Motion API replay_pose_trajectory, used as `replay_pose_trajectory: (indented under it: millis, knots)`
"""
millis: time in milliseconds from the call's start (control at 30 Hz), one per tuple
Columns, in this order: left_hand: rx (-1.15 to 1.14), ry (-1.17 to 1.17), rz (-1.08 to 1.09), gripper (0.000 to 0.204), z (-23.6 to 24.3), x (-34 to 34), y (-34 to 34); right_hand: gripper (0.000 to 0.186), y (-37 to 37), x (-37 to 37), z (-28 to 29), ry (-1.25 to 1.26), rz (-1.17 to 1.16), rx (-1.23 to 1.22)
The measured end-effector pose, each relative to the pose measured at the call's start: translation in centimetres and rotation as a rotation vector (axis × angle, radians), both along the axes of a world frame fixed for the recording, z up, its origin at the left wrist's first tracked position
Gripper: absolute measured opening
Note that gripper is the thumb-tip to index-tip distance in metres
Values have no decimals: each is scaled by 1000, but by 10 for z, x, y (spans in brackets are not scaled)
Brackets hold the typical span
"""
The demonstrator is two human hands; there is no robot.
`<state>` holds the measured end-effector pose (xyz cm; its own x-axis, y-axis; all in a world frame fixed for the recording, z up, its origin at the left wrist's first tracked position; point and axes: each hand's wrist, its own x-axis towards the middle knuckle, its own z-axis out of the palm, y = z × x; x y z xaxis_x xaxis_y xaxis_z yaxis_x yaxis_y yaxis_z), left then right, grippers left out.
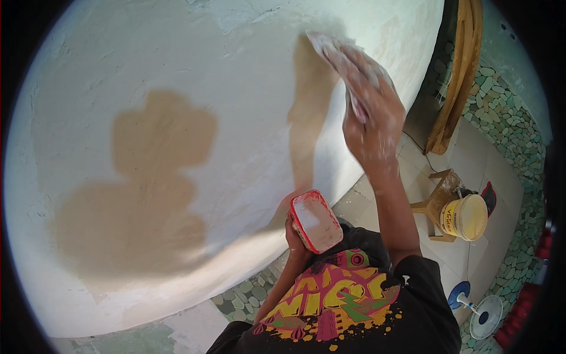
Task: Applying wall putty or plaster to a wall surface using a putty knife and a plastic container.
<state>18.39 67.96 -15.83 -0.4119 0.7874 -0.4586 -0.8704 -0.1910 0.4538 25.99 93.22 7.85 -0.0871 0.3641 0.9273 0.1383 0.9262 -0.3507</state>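
My left hand (pixel 293 236) grips the side of a rectangular tub (pixel 296 223) with a red rim, held in front of my chest. Whitish paste (pixel 318 224) lies inside it and smears its rim. Up against the pale wall (pixel 247 118), my right hand (pixel 368 94) is raised with fingers extended together, coated in white. A thin, pale edge shows between its thumb and fingers, but the hand hides most of whatever is there. Its fingertips are at the wall's upper part, where a shadow of the arm falls.
To the right, a yellow bucket (pixel 466 217) stands by a small wooden stool (pixel 439 200) on tiles. A wooden post (pixel 460 76) rises behind. A blue and white stand fan (pixel 474 307) is at lower right, beside pebble-patterned flooring (pixel 507 277).
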Motion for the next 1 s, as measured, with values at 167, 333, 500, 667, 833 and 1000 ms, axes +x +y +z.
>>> replay_pose_trajectory:
  millis: [167,333,500,667,833,1000]
  knots:
    - [27,-27,-4,62,-9,-3,-16,51,-14,-27,-45,-47,-1,-25]
    - [-78,32,60,64,-18,-14,-34,44,-40,-24,-70,-87,132,-15]
    - [8,48,-61,71,12,-13,-26,39,-40,-24,33,-125,104,249]
    - [37,-16,-66,72,2,-24,-41,46,-52,-51,49,-250,129,319]
    - [3,-42,-36,70,-6,-34,-43,63,-59,-43,-37,-380,73,193]
    - [43,-8,-63,66,2,-34,-21,58,-54,-28,-25,-391,134,117]
